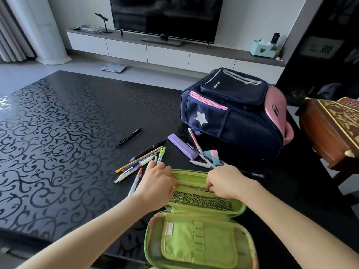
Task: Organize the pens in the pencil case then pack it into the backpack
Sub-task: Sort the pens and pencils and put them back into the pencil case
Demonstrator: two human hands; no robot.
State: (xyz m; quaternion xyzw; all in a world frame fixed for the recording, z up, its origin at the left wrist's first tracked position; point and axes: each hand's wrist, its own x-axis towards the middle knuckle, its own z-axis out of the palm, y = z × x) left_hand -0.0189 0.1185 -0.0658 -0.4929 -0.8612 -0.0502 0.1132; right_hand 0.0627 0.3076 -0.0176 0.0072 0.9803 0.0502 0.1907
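A glossy black table point(68, 133) with a scrollwork pattern fills the view from a head-worn camera. At its far right a navy and pink backpack point(242, 121) lies on its side, zips closed as far as can be seen; its main opening faces away and is hidden. Nearest the viewer a green fabric pencil case point(202, 235) lies folded open, its near edge cut off by the frame. It looks soft-sided and light, likely to flop if lifted by one flap, so it is best held by both long rims or zipped before carrying. The left hand point(157, 181) curls its fingers over the far rim at the case's left end and grips it. The right hand point(225, 181) curls downward onto the mesh divider point(200, 199) and seems to pinch its top edge; the fingertips are tucked out of sight, so whether they also hold a pen cannot be told. A purple oblong block point(181, 146) lies between two loose heaps: pens and pencils point(139, 162) just beyond the left hand, and pastel pens point(206, 158) just beyond the right. One black pen point(129, 137) lies apart, farther out. The pens look thin, smooth and apt to roll, best pinched at mid-barrel. Some overlap, so their number is unclear.
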